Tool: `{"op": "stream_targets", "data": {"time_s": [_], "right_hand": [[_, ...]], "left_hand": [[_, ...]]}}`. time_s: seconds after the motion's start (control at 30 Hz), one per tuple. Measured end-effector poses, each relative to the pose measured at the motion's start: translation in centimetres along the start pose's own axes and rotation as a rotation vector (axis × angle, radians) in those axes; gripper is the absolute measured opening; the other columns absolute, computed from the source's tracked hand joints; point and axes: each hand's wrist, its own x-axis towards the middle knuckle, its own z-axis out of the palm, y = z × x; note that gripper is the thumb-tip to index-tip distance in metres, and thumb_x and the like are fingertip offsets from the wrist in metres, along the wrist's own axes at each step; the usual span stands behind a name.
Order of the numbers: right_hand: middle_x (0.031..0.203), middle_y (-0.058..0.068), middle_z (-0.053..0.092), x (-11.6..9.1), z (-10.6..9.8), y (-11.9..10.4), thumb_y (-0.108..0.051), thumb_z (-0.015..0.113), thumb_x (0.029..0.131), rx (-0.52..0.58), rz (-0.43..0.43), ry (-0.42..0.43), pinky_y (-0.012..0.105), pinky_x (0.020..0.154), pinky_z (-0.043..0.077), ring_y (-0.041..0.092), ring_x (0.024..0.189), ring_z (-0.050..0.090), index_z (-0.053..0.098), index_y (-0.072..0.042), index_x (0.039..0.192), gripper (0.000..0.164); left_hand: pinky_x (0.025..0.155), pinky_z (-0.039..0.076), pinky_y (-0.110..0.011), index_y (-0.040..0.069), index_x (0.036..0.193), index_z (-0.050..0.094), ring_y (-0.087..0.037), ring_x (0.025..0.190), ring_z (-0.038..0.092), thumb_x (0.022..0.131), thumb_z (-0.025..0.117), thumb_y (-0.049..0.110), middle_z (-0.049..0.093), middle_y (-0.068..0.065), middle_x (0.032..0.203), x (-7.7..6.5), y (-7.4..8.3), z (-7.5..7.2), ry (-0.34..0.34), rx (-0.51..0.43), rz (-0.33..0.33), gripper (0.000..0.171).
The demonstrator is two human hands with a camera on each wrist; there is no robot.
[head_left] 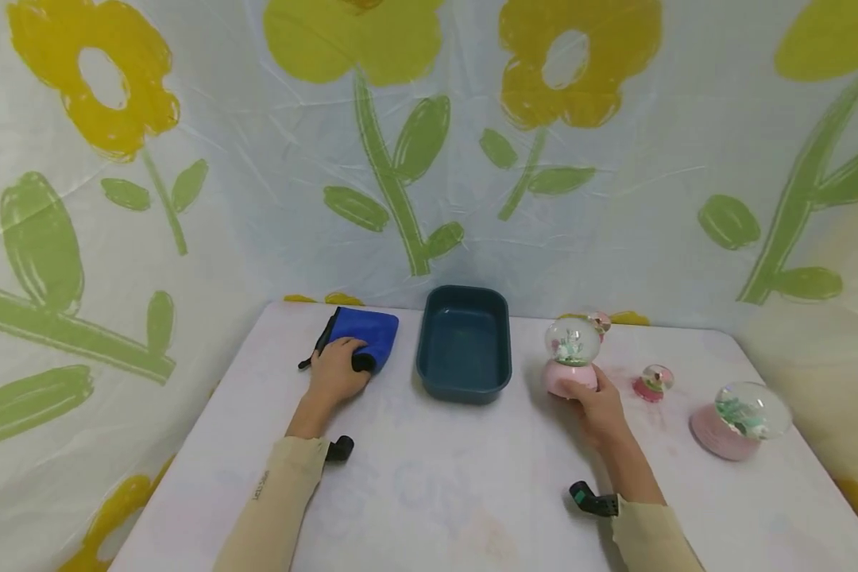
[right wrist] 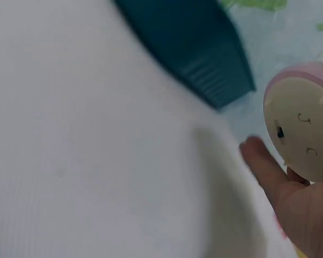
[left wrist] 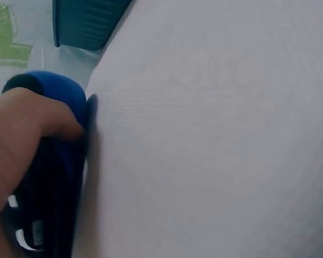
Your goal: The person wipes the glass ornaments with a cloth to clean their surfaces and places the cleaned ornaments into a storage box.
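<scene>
My right hand point(head_left: 602, 409) holds a snow globe point(head_left: 572, 343) upright by its pink base, raised over the table. In the right wrist view the globe's cream underside point(right wrist: 301, 129) faces the camera, with a small dark switch on it. At the left, my left hand point(head_left: 338, 372) grips the near part of a blue cloth pouch point(head_left: 373, 327) with black trim, which lies on the table. The left wrist view has the thumb point(left wrist: 64, 121) pressed on the blue and black fabric; the other fingers are mostly hidden there.
Between the hands stands a dark teal bin point(head_left: 465, 389) with nothing in it. To the right, a small globe point(head_left: 653, 383) and a large pink-based globe point(head_left: 729, 429) lie tilted. Another small globe point(head_left: 600, 324) shows partly behind the held one. A flowered curtain point(head_left: 615, 230) backs the table.
</scene>
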Motion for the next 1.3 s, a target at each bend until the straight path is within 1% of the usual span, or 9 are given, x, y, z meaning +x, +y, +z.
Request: {"op": "stream_targets", "data": {"time_s": [0.13,0.37,0.6,0.7,0.8,0.87,0.93,1.1,1.3], "right_hand": [[0.139,0.002,0.034,-2.0,0.6,-2.0,-0.002,0.061,0.094,0.252,-0.094,-0.068,0.024,0.091,0.048,0.02,0.119,0.039,0.029,-0.014,0.147,0.063],[0.136,0.004,0.037,-4.3,2.4,-3.6,0.012,0.048,0.094,0.32,-0.279,-0.214,0.028,0.096,0.045,0.02,0.118,0.04,0.033,-0.014,0.142,0.057],[0.139,0.006,0.036,-5.4,3.8,-5.1,0.014,0.048,0.092,0.281,-0.338,-0.269,0.029,0.096,0.046,0.022,0.122,0.038,0.032,-0.014,0.141,0.059],[0.138,0.007,0.036,-5.9,4.5,-5.6,0.013,0.048,0.092,0.267,-0.345,-0.27,0.029,0.095,0.046,0.022,0.121,0.039,0.032,-0.014,0.142,0.059],[0.137,0.008,0.036,-6.4,5.3,-6.1,0.011,0.051,0.092,0.246,-0.359,-0.239,0.029,0.094,0.047,0.023,0.12,0.039,0.033,-0.014,0.14,0.056],[0.137,0.008,0.036,-6.6,5.9,-6.5,0.009,0.053,0.092,0.235,-0.37,-0.218,0.03,0.094,0.047,0.024,0.12,0.039,0.034,-0.013,0.138,0.055],[0.137,0.009,0.036,-6.9,6.3,-6.8,0.008,0.055,0.092,0.224,-0.373,-0.196,0.03,0.093,0.047,0.024,0.12,0.038,0.034,-0.013,0.137,0.054],[0.137,0.008,0.035,-7.5,6.9,-7.1,0.007,0.057,0.091,0.156,-0.344,-0.144,0.028,0.091,0.048,0.025,0.121,0.037,0.033,-0.013,0.136,0.055],[0.138,0.007,0.036,-7.7,8.2,-6.6,0.0,0.065,0.09,0.064,-0.257,-0.132,0.029,0.089,0.05,0.026,0.123,0.035,0.032,-0.013,0.137,0.059]], "left_hand": [[0.096,0.023,-0.068,0.019,0.12,0.067,-0.036,0.125,0.044,0.075,0.078,0.03,0.06,-0.005,0.129,0.3,-0.3,0.2,0.057,-0.13,-0.026,0.048],[0.095,0.018,-0.067,0.011,0.118,0.068,-0.037,0.125,0.038,0.08,0.074,0.049,0.06,-0.008,0.128,0.4,-0.9,0.8,0.108,-0.205,-0.088,0.055],[0.101,0.01,-0.074,0.005,0.109,0.071,-0.036,0.121,0.052,0.084,0.074,0.038,0.065,-0.012,0.121,0.3,-0.8,-0.1,0.231,-0.308,0.037,0.042],[0.101,0.03,-0.065,0.002,0.104,0.071,-0.034,0.111,0.06,0.086,0.074,0.034,0.067,-0.014,0.114,0.3,-0.7,-0.7,0.31,-0.402,0.109,0.038],[0.081,0.049,-0.048,0.001,0.091,0.068,-0.029,0.088,0.064,0.088,0.073,0.029,0.067,-0.013,0.093,0.2,-0.1,-1.7,0.403,-0.527,0.148,0.029],[0.064,0.048,-0.039,0.002,0.081,0.062,-0.025,0.072,0.059,0.089,0.072,0.027,0.061,-0.011,0.078,0.1,0.5,-2.4,0.459,-0.598,0.147,0.028],[0.06,0.044,-0.035,0.004,0.077,0.055,-0.023,0.068,0.055,0.092,0.069,0.026,0.057,-0.01,0.072,0.0,1.1,-3.1,0.49,-0.653,0.116,0.03],[0.084,0.05,-0.04,0.001,0.098,0.062,-0.025,0.097,0.063,0.098,0.06,0.024,0.067,-0.013,0.099,-0.8,3.0,-4.0,0.433,-0.763,0.065,0.023],[0.099,0.04,-0.051,-0.002,0.128,0.051,-0.033,0.12,0.052,0.101,0.051,0.01,0.057,-0.019,0.126,-2.6,6.0,-5.6,0.355,-0.862,0.169,0.029]]}}
